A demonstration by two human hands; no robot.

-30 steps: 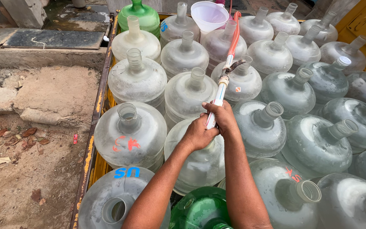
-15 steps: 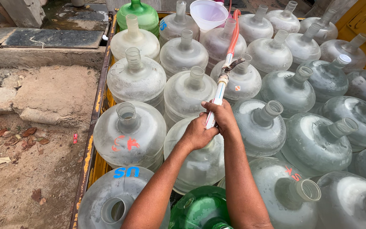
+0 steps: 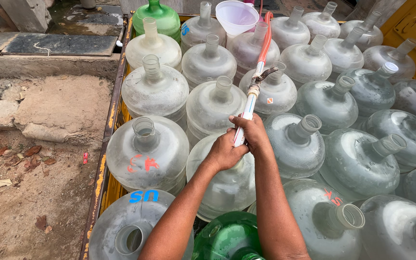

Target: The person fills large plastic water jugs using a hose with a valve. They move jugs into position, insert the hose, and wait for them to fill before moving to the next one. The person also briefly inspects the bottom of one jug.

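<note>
Both my hands grip a white pipe over a clear water jug whose neck they hide. My left hand wraps the pipe's lower end and my right hand holds it just above. Further up, the pipe carries a small metal lever valve, and beyond that it joins an orange-red hose that runs off to the back. A white funnel sits in a jug neck at the back. Many large clear jugs stand packed together, such as the marked one to the left.
A green jug stands at the back left, another green one between my forearms. The jugs fill a yellow-edged cart bed. Left of it lie bare dirt ground, rough stones and a concrete slab.
My hands and the pipe have stayed nearly still over the same jug; only the view has shifted very slightly.
</note>
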